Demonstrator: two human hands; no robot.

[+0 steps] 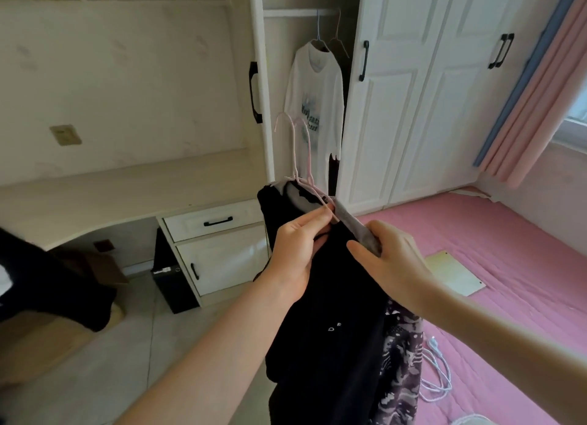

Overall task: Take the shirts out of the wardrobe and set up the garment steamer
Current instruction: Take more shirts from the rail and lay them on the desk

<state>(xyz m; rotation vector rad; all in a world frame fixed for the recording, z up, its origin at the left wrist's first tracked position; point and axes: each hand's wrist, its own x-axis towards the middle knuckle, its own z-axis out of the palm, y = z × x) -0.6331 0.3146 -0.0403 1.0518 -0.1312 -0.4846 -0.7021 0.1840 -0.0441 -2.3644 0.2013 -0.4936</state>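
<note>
Close in front of me, my left hand [297, 250] pinches the pink hangers [297, 158] at the neck of a black shirt [320, 297], while my right hand [390, 259] grips a grey shirt [355, 226] beside it. Best to keep both hangers level so nothing slides off, I think. Farther off, a white shirt [314, 97] hangs in the open wardrobe [397, 91]; I see no steamer
</note>
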